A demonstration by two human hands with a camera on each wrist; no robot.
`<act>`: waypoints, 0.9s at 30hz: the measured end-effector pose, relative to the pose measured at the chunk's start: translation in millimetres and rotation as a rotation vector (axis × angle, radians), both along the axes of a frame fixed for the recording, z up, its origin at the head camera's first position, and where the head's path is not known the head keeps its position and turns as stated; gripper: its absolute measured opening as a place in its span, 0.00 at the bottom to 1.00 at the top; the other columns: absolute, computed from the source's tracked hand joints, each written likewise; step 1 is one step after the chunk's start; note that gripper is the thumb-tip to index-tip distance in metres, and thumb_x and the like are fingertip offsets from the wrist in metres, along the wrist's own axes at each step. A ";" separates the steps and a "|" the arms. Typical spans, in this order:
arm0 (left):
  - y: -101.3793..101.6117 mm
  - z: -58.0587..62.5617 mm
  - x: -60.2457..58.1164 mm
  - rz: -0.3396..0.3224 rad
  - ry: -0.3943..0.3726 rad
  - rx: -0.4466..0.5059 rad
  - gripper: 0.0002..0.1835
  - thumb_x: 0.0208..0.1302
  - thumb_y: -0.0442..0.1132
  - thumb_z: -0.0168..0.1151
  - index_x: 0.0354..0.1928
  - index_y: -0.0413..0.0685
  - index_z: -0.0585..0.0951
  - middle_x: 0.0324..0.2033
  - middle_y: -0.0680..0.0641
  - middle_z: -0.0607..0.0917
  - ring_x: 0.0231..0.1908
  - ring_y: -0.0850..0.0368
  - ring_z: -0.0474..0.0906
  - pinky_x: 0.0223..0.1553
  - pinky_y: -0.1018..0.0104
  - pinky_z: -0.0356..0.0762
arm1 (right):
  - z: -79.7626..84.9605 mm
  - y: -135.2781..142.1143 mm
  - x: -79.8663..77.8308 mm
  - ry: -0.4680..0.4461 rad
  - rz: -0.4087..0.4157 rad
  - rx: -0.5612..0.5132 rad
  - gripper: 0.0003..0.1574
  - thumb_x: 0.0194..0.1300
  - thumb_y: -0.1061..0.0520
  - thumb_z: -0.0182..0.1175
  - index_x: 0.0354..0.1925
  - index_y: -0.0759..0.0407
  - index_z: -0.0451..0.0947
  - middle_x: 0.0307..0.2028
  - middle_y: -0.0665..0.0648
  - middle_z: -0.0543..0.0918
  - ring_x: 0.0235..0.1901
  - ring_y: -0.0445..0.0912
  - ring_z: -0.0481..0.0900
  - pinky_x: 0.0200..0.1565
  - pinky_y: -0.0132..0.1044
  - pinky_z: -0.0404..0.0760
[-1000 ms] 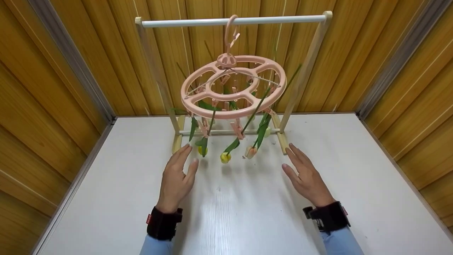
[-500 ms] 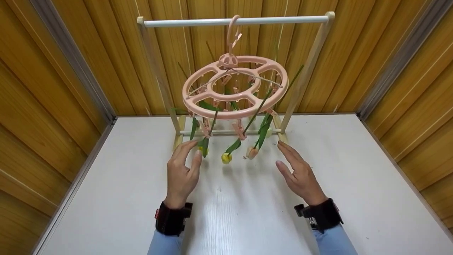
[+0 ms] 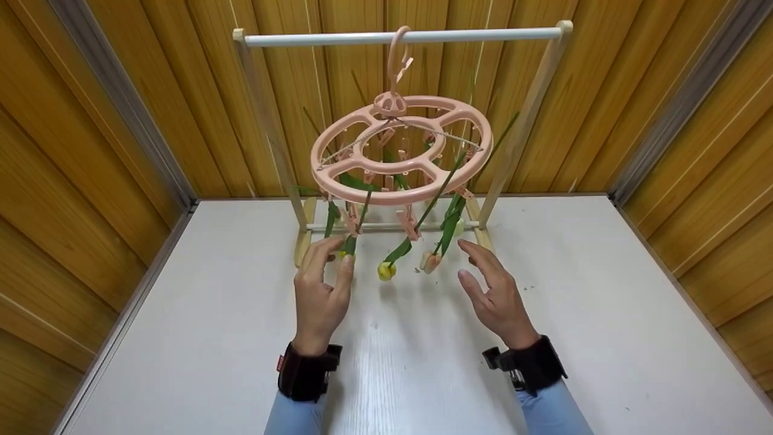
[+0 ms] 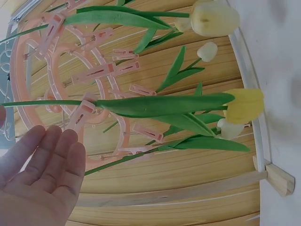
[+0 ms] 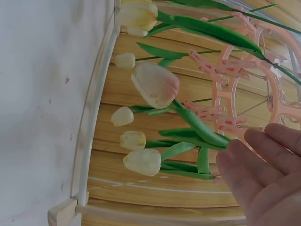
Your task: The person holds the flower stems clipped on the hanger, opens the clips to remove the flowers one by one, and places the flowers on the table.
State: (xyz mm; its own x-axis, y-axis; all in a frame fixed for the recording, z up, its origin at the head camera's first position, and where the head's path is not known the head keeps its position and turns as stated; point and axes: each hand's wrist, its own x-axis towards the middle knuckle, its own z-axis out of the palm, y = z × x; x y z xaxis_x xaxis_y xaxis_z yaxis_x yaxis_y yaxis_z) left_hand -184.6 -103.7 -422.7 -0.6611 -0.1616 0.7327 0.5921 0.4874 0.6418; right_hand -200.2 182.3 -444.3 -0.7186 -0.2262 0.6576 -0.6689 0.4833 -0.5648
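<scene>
A pink round clip hanger (image 3: 401, 196) hangs by its hook from a rack's white bar, with tulips clipped head-down around it. My left hand (image 3: 321, 296) is held up at the left, fingers loosely bent and holding nothing, in front of a yellow tulip (image 4: 244, 106) that it partly hides in the head view. At the right, my right hand (image 3: 498, 296) is likewise raised and holds nothing, its fingers near a pink-white tulip (image 5: 156, 85). Between the hands hangs another yellow tulip (image 3: 386, 270). Several white tulips (image 5: 142, 162) hang farther back.
The wooden rack with its white top bar (image 3: 314, 40) stands at the back of the white table (image 3: 229, 362). Wood-look panels (image 3: 72, 181) enclose the back and sides. Small specks lie on the table.
Both hands have moved inward, closer to each other and to the hanging tulips. Their fingers are slightly more bent. The hanger and flowers stay about where they were.
</scene>
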 end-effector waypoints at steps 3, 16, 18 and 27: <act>2.8 -0.7 -1.2 0.002 -0.012 0.006 0.14 0.70 0.33 0.62 0.54 0.35 0.82 0.50 0.40 0.85 0.52 0.45 0.82 0.50 0.50 0.79 | 1.7 -4.5 1.1 -0.009 0.010 -0.026 0.29 0.71 0.70 0.58 0.69 0.69 0.71 0.65 0.65 0.77 0.65 0.58 0.76 0.64 0.38 0.75; 11.8 -3.6 -10.6 -0.005 -0.103 0.059 0.23 0.67 0.32 0.65 0.63 0.34 0.76 0.59 0.36 0.78 0.62 0.41 0.75 0.61 0.40 0.75 | 12.3 -24.4 6.5 -0.011 0.157 -0.198 0.23 0.72 0.75 0.52 0.64 0.71 0.73 0.56 0.68 0.80 0.59 0.52 0.80 0.60 0.35 0.78; 12.6 -4.6 -11.3 -0.021 -0.135 0.075 0.25 0.68 0.32 0.65 0.65 0.33 0.74 0.61 0.36 0.77 0.63 0.40 0.74 0.62 0.39 0.73 | 13.5 -28.5 6.1 -0.020 0.182 -0.222 0.23 0.73 0.75 0.51 0.63 0.71 0.74 0.56 0.67 0.81 0.58 0.53 0.80 0.59 0.35 0.79; 13.8 -8.3 -13.9 -0.046 -0.267 0.059 0.36 0.68 0.37 0.66 0.75 0.36 0.66 0.71 0.36 0.70 0.72 0.42 0.65 0.69 0.40 0.66 | 15.6 -50.5 4.0 -0.038 0.279 -0.290 0.21 0.73 0.75 0.50 0.62 0.73 0.74 0.55 0.69 0.80 0.56 0.54 0.80 0.58 0.39 0.80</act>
State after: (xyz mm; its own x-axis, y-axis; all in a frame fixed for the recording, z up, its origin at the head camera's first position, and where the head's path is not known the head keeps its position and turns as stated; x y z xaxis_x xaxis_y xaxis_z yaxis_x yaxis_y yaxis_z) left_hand -198.6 -89.8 -430.9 -0.8373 -0.1646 0.5214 0.4184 0.4211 0.8047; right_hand -196.3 131.8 -428.8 -0.6809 -0.2246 0.6971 -0.7280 0.1030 -0.6778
